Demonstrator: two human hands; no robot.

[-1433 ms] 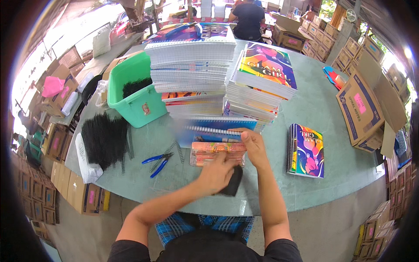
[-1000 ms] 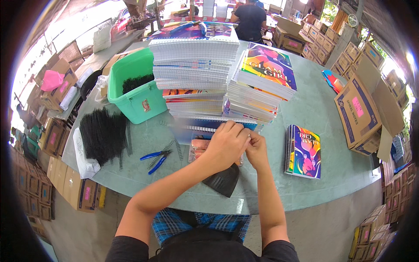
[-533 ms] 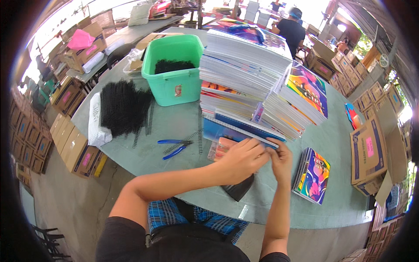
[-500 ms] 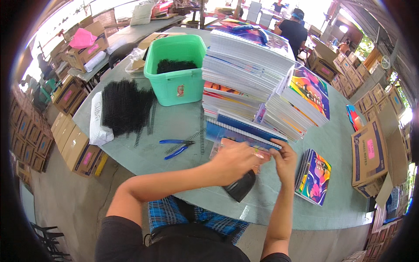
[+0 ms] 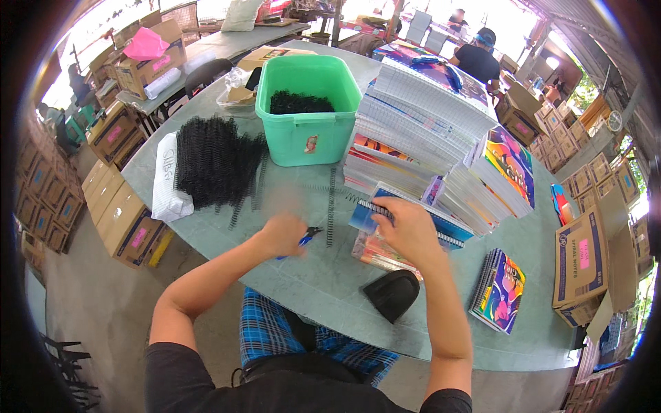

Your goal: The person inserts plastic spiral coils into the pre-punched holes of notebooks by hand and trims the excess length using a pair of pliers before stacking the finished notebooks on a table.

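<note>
Change noted: half a second ago both hands were together over the blue-covered spiral notebook [image 5: 406,224]. Now the left hand [image 5: 281,235] has parted from it and gone out to the left, to the blue-handled pliers [image 5: 303,239] lying on the counter [image 5: 323,289]. The head has also swung, so the whole view sits differently.

Judgement: the two-handed work on the notebook's edge has paused and a tool is being picked up, most likely for the wire coil along that edge.

Left fingers: curled over the pliers' handles; the tip and a bit of blue handle stick out on the right side of the fist. Motion blur is present, so a firm clench cannot be confirmed.

Right hand [image 5: 407,230]: lies flat on the notebook, fingers spread and pressing down, pinning it rather than gripping.

Position: the notebook's wire-bound edge runs just past the right fingertips, toward the tall stacks of notebooks [image 5: 420,144]. A loose black coil [image 5: 330,210] lies on the counter between the two hands, just beyond the pliers' tip.
</note>
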